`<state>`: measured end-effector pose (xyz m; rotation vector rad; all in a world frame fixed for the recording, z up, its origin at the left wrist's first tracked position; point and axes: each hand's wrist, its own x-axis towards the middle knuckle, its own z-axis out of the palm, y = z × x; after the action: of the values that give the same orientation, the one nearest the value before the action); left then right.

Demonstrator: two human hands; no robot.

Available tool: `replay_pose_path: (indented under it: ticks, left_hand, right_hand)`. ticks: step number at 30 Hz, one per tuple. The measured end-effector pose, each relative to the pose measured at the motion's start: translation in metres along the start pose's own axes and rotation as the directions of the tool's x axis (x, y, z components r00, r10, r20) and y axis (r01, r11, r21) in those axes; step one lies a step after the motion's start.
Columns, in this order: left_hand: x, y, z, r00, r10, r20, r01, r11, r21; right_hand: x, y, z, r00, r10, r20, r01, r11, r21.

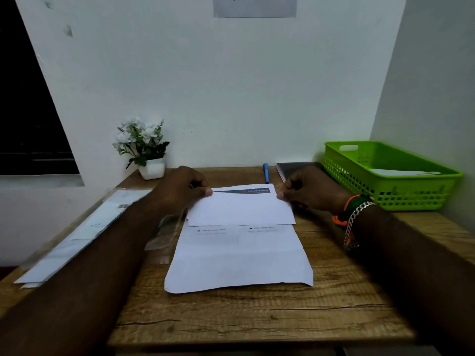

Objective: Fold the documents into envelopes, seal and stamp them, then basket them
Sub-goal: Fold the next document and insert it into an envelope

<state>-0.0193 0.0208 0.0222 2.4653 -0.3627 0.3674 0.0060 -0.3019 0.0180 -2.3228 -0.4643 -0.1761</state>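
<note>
A: What takes up most of the view?

B: A wooden table (257,317) pushed against a white wall. A sign (254,6) is stuck high on the wall; I can read "mailing" on it, the rest is unclear.

A: And on the table?

B: A green basket (401,194) sits at the far right corner with at least one white envelope (403,172) lying inside it. Along the left edge lies a clear packet of envelopes (77,235), blurred. In the middle lies the document (239,255), a white sheet, its far part folded toward the person so the blank back faces up and a dark printed header shows past the fold's edge.

A: The hands?

B: The left hand (180,191) pinches the folded flap's left corner, thumb on top. The right hand (311,191) pinches the right corner the same way. Both are closed on the document. The right wrist wears orange, green and silver bracelets (352,217).

A: Smaller things?

B: A potted plant (144,147) with white flowers stands at the back left. A dark flat object (295,168), hard to identify, lies just beside the basket, and a blue pen (266,172) lies to its left. A crumpled clear wrapper (164,235) touches the document's left edge.
</note>
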Motion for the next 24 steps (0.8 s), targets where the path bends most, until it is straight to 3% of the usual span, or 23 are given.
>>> replay_pose_path:
  ticks: [3, 8, 12, 15, 18, 21, 24]
  left_hand:
    - [0.000, -0.008, 0.002, 1.000, 0.002, -0.001, -0.001, 0.997, 0.073]
    - [-0.002, -0.014, 0.005, 0.998, 0.032, 0.046, -0.035, 0.998, 0.060]
    - [-0.013, -0.009, 0.005, 0.999, 0.025, 0.043, -0.026, 0.999, 0.028]
    - [-0.035, -0.002, -0.011, 1.000, -0.001, 0.005, 0.001, 1.000, -0.006]
    - [-0.075, -0.005, -0.044, 0.999, 0.008, -0.051, -0.010, 0.999, -0.031]
    - [-0.129, -0.029, -0.082, 0.998, 0.014, -0.066, -0.014, 1.000, 0.006]
    - [-0.179, -0.053, -0.112, 0.997, -0.079, 0.009, 0.078, 0.995, 0.062]
  right_hand:
    - [-0.002, 0.001, -0.001, 1.000, -0.027, -0.014, 0.024, 0.982, -0.189]
    - [-0.004, -0.010, 0.004, 0.972, -0.236, -0.005, 0.228, 0.945, -0.236]
    - [-0.010, -0.013, 0.007, 0.973, -0.202, 0.113, 0.229, 0.915, -0.332]
    - [-0.014, -0.019, 0.005, 0.977, -0.198, 0.084, 0.215, 0.911, -0.352]
    - [-0.027, -0.041, 0.006, 0.956, -0.293, 0.015, 0.279, 0.893, -0.352]
    - [-0.047, -0.082, 0.018, 0.917, -0.386, 0.098, 0.397, 0.868, -0.299]
    - [-0.066, -0.132, 0.043, 0.861, -0.461, 0.215, 0.504, 0.830, -0.239]
